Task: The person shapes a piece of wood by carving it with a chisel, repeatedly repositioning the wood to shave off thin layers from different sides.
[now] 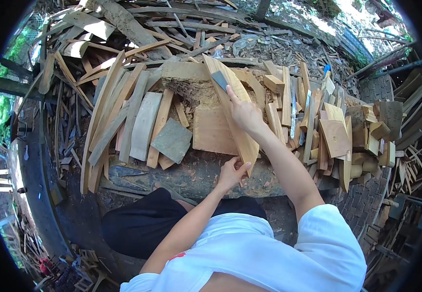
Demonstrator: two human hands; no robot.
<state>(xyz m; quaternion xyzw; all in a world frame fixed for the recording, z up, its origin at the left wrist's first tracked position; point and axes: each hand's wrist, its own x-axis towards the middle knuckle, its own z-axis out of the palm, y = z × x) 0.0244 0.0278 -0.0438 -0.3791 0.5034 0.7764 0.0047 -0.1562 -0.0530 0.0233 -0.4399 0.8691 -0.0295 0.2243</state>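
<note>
A long, pale wooden board point(238, 117) with a curved, pointed lower end leans on a rough wooden block point(206, 100). My left hand point(233, 174) is closed on the board's lower end, its fingers and thumb at the edges. My right hand point(246, 113) lies over the upper part, curled, with the index finger stretched along a flat blue-grey blade-like piece point(219, 79). That piece rests against the board's face; any handle is hidden under the hand. Left of the block lies a square grey-green wooden piece point(172, 140).
Long wooden slats point(106, 104) lean in a row at the left. Stacked offcuts point(335, 137) crowd the right, near a blue-tipped tool point(327, 75). A thick log point(191, 177) runs in front of my knees. Scrap wood point(186, 24) is heaped behind.
</note>
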